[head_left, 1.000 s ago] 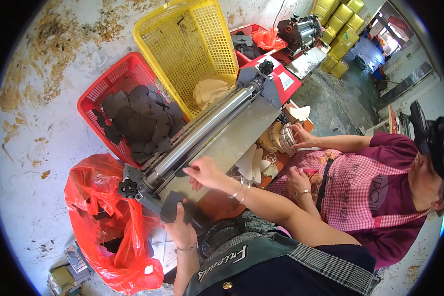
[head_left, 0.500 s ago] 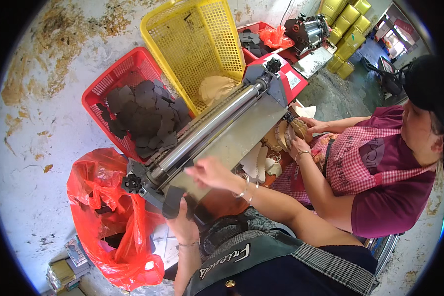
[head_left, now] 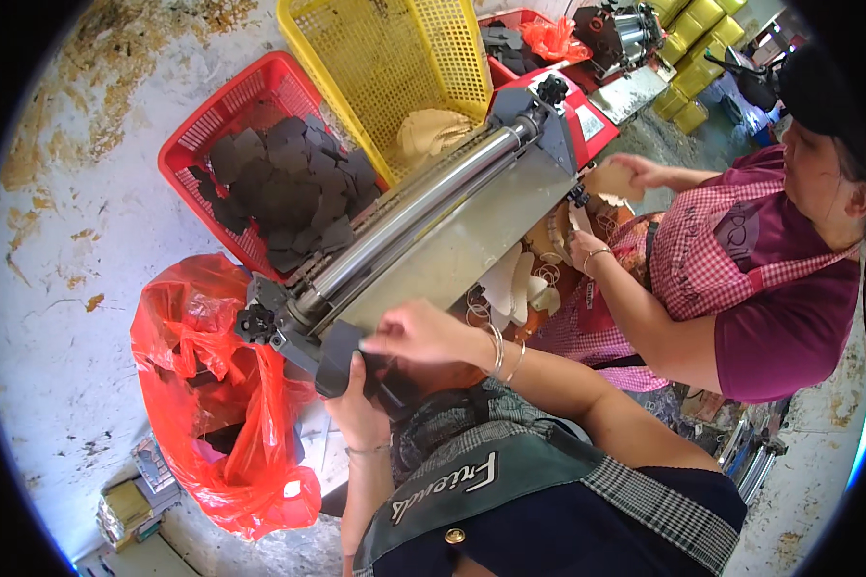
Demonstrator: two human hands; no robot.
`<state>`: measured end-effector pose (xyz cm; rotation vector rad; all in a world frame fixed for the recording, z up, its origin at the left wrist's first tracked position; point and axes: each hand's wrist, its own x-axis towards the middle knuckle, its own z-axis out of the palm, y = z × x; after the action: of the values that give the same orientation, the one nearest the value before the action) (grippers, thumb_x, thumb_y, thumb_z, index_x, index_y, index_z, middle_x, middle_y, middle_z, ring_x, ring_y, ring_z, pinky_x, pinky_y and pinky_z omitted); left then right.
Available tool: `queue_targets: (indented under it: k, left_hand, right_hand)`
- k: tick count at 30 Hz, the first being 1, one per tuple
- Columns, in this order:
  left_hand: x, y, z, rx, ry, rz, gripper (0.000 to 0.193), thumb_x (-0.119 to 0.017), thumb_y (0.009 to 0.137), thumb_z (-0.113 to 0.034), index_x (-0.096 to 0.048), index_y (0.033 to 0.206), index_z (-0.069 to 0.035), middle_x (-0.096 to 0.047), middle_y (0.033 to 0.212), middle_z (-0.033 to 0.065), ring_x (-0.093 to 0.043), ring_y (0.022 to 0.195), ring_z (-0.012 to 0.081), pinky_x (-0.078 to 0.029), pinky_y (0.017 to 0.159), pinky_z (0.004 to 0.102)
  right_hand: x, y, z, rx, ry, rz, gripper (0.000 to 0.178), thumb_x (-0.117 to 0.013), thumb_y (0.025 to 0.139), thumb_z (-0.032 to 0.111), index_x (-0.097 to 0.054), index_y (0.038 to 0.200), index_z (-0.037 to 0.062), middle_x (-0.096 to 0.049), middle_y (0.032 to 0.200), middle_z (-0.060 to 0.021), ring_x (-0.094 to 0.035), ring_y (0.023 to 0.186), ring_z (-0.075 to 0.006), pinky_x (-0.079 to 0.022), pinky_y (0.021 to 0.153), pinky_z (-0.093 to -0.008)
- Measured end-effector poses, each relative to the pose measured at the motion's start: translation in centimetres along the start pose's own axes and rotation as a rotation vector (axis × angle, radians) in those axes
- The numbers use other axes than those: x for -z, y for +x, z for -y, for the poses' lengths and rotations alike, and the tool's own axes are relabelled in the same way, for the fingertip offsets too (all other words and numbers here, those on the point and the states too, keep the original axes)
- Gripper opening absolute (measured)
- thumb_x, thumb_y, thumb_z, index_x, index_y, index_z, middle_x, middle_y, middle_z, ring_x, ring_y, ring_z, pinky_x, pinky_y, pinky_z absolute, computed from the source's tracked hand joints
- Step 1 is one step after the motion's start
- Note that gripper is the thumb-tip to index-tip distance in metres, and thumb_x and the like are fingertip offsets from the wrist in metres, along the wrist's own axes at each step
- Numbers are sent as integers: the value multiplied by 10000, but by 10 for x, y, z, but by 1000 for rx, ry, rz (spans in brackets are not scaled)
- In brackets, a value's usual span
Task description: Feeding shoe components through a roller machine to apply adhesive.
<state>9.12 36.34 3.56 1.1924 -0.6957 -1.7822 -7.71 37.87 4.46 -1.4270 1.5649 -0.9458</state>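
My left hand grips a small stack of dark grey cut pieces at the near end of a roller machine, thumb on top. My right hand reaches in from the right, with fingertips pinched at the upper edge of that stack. Just beyond both hands lie the machine's metal plate and its long shiny roller. A black knob sits on the machine's near end, left of my left hand. Part of the stack is hidden under my fingers.
A red basket holds many dark grey pieces; a yellow basket holds tan ones. A red plastic bag hangs at the left. On the right, a co-worker handles tan pieces beside white cut pieces.
My right hand has drawn back from over the plate to the stack in my left hand. A dark piece at the roller is gone from sight. The co-worker's far hand has lifted.
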Motion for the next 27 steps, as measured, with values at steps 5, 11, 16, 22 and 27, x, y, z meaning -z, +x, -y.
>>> queue_targets:
  k: [5, 11, 16, 22, 27]
  left_hand:
    - [7, -7, 2, 132, -68, 26, 198, -564, 922, -77, -545, 1095, 18, -628, 1011, 118, -642, 844, 228, -552, 718, 345]
    - [30, -35, 17, 251, 27, 125, 283, -521, 935, -53, -516, 1208, 23, -648, 1027, 166, -650, 915, 258, -542, 803, 350]
    - [35, -36, 22, 62, 155, 124, 309, -625, 885, -51, -571, 1183, 8, -658, 1000, 100, -641, 858, 174, -543, 779, 328]
    - [15, -24, 14, 124, -92, -52, 191, -661, 882, -110, -632, 1028, 10, -650, 905, 14, -594, 786, 85, -494, 711, 241]
    - [13, -25, 1, 206, -223, 38, 219, -563, 951, -165, -614, 1058, 20, -656, 988, 69, -640, 855, 140, -514, 743, 267]
  right_hand:
    - [-18, -21, -5, -195, 328, 41, 232, -630, 887, 174, -636, 794, -38, -664, 635, -115, -660, 534, -157, -519, 489, -274]
    - [13, 23, -31, -428, 227, -116, 258, -577, 924, 150, -591, 762, -50, -645, 662, -111, -628, 511, -152, -513, 456, -258]
    - [2, 17, -16, -267, 303, -56, 278, -628, 905, 204, -604, 750, -25, -631, 618, -67, -631, 532, -119, -471, 441, -240]
    - [-25, -35, 11, -301, 377, 151, 236, -651, 887, 173, -617, 826, -52, -627, 638, -72, -612, 513, -111, -493, 453, -226]
    - [6, -2, -6, -488, 343, -35, 240, -638, 883, 138, -607, 811, -89, -640, 664, -110, -623, 511, -143, -520, 468, -241]
